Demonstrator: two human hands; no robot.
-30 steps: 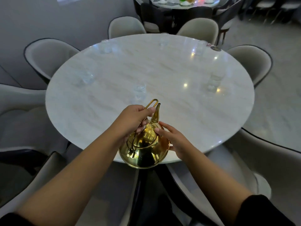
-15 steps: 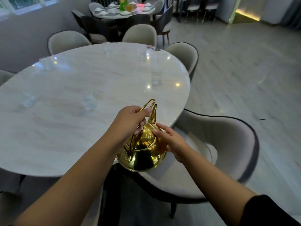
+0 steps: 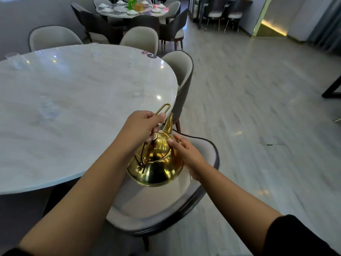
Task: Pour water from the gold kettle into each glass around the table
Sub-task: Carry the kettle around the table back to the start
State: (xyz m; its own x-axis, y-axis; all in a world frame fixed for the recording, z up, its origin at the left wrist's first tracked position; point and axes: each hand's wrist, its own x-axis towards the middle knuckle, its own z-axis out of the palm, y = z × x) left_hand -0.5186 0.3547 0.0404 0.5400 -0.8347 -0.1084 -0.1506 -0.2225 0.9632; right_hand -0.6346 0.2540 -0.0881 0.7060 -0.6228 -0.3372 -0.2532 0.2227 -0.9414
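A shiny gold kettle (image 3: 156, 163) hangs upright in the air over a chair seat, just off the table's right edge. My left hand (image 3: 142, 128) is closed around its wire handle. My right hand (image 3: 188, 156) rests flat against the kettle's right side, fingers touching the lid area. The round white marble table (image 3: 77, 137) lies to the left. Clear glasses stand on it: one near the right edge (image 3: 137, 88), one at the left (image 3: 48, 109), others blurred at the far rim (image 3: 132, 56).
A beige chair (image 3: 166, 209) stands directly under the kettle, another chair (image 3: 181, 71) just beyond it against the table's right edge. More chairs ring the far side. Two small round coasters (image 3: 149, 54) lie at the far rim. Open grey floor (image 3: 258, 108) spreads to the right.
The view has swung right along the table's edge. The table now sits at the left, and the kettle has passed from over the tabletop to over a chair. Both hands keep their hold.
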